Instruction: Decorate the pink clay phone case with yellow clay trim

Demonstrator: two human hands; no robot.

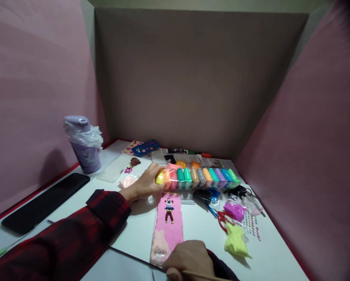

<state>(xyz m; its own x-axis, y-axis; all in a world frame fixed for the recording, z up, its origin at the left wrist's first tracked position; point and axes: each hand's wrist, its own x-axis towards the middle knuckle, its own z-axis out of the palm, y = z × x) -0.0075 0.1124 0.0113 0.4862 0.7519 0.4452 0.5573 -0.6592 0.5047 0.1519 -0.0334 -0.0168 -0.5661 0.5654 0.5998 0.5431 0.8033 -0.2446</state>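
Observation:
My left hand [150, 181] grips the left end of a long clear pack of modelling clay [201, 177], a row of coloured blocks, above the table. Low in the view, my right hand [191, 257] is closed around a thin wooden stick [202, 275], whose ends I cannot make out. Between the hands lies a pink clay-covered phone case [173, 230], bearing a small clay figure [169, 212] with brown legs. My right hand is beside its lower end.
A purple bottle [88, 156] wrapped in plastic and a black phone-like slab [46, 201] are at the left. Right of the case lie red-handled scissors [223, 220], yellow-green clay [236, 240], magenta clay [235, 210] and a sticker sheet [254, 224]. Decorated cases [145, 148] lie behind.

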